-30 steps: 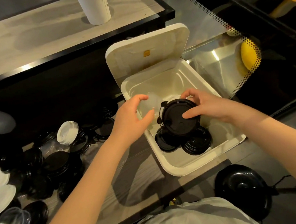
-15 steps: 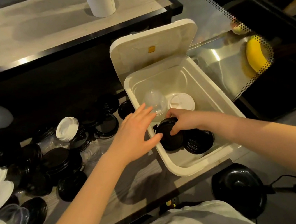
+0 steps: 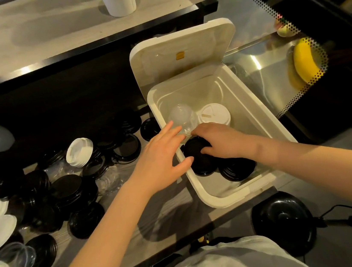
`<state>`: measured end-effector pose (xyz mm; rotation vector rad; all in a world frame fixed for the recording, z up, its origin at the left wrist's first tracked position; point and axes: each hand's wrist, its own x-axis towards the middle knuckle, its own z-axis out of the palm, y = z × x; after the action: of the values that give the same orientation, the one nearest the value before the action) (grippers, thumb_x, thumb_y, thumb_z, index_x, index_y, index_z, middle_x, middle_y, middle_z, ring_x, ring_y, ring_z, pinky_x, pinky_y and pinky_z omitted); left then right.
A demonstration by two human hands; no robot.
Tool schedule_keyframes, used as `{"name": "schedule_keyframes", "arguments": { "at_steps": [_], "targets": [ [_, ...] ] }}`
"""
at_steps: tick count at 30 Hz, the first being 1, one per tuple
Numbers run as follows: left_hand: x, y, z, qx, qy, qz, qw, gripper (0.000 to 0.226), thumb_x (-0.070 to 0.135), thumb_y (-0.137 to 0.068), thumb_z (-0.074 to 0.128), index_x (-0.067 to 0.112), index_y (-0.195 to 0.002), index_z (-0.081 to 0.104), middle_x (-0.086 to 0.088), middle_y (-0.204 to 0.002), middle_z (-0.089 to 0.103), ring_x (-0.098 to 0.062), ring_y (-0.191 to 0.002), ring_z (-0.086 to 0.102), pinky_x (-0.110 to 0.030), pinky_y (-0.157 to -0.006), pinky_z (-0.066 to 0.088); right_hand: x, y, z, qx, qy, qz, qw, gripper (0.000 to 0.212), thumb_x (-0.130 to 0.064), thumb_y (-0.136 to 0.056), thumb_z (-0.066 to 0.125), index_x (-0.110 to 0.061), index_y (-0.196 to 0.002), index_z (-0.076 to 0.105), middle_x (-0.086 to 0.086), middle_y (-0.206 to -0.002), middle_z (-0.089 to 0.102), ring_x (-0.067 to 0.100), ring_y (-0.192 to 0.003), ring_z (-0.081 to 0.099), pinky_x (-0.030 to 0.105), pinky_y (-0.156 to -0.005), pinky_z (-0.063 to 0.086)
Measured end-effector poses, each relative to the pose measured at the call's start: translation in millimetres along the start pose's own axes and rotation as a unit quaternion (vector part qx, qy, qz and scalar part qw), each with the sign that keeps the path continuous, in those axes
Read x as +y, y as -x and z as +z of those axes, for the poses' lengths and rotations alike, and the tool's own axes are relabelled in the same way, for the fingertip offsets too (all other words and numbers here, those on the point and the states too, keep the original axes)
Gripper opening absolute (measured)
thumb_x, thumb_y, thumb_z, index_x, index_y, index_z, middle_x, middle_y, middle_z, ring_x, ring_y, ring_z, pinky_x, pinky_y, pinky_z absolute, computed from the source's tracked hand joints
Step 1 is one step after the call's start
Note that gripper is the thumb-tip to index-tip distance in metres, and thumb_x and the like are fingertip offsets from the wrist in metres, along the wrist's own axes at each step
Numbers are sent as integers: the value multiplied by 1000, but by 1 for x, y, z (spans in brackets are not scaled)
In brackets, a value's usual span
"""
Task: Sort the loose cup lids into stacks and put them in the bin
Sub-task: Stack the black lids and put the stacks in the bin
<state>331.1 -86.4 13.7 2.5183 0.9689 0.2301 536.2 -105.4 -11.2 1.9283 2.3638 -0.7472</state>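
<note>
The white bin [image 3: 254, 109] stands open in the middle of the frame on the bench [image 3: 121, 237], its cover [image 3: 182, 51] tipped back. Inside, toward the top, a clear dome lid [image 3: 182, 117] sits just beside a white lid stack [image 3: 214, 115]. Below them are a left black stack [image 3: 195, 151] and a right black stack [image 3: 236, 169]. The right hand [image 3: 220, 141] curls its fingers round the left black stack. The left hand [image 3: 163, 162] hovers over the bin's left rim, fingers straight and holding nothing. Loose lids [image 3: 66, 188] litter the bench at the left of the frame.
</note>
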Motion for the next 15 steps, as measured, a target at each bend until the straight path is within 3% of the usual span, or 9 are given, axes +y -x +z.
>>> {"name": "schedule_keyframes", "arguments": {
  "at_steps": [4,6,11,13,15],
  "targets": [
    [0,0,0,-1,5,-6,1000,79,63,-79,30,11,-136,47,-3,-150,35,-7,-142,7,-38,-115,21,-2,14,3,89,57,83,991,39,-38,-86,59,-10,-112,49,7,-105,58,27,-97,57,35,-72,47],
    [1,1,-1,1,8,-7,1000,77,62,-80,33,11,-136,47,-2,-150,36,-4,-140,5,-35,-115,19,0,19,5,83,57,144,984,43,-47,-85,58,-11,-107,48,7,-99,60,27,-90,59,32,-63,44],
    [0,1,1,8,10,-9,1000,62,50,-86,47,11,-135,49,-2,-150,36,-3,-139,3,-33,-115,17,5,12,10,-6,-152,231,961,37,-37,-85,64,-9,-109,61,8,-104,64,20,-88,57,25,-69,40],
    [0,0,2,12,9,-6,1000,63,51,-84,46,11,-133,50,-2,-149,37,-4,-139,4,-33,-114,18,10,8,9,-24,-171,251,953,33,-37,-85,63,-8,-102,66,9,-101,67,23,-91,60,26,-69,42],
    [0,0,2,12,4,-3,1000,65,53,-83,43,10,-131,52,-3,-149,38,-5,-140,6,-34,-114,19,13,6,11,-44,-121,250,960,36,-43,-86,59,-9,-97,68,10,-97,67,25,-92,61,29,-72,46]
  ]
}}
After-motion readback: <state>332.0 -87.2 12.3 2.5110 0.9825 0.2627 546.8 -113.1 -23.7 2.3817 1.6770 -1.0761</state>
